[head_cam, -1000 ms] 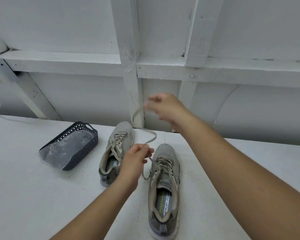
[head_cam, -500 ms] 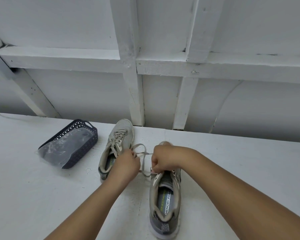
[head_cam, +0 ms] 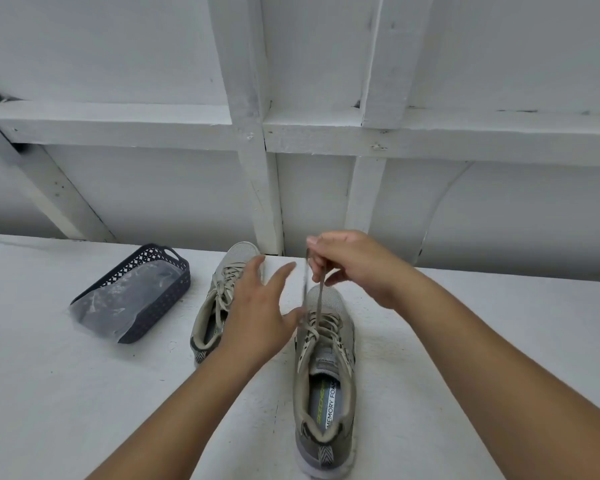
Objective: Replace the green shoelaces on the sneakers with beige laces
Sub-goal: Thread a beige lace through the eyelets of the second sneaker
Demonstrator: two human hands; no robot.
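Up on the white surface (head_cam: 84,393) two grey-beige sneakers stand side by side, both with their long axis running away from the person, toes toward the white wall (head_cam: 153,188) and heels toward the camera. The right sneaker (head_cam: 324,386) sits nearer, its insole print showing; the left sneaker (head_cam: 219,299) lies a little farther back and is partly hidden behind the left hand (head_cam: 257,313). The right hand (head_cam: 354,268) is raised above the right sneaker's toe, fingers curled, pinching the beige lace (head_cam: 317,299), which runs taut and nearly upright from the eyelets to the fingertips. The left hand hovers with fingers spread and straight, gripping nothing, its thumb close to the lace. Left of the sneakers, apart from them, a dark lattice basket (head_cam: 153,296) lined with clear plastic rests at a slant.
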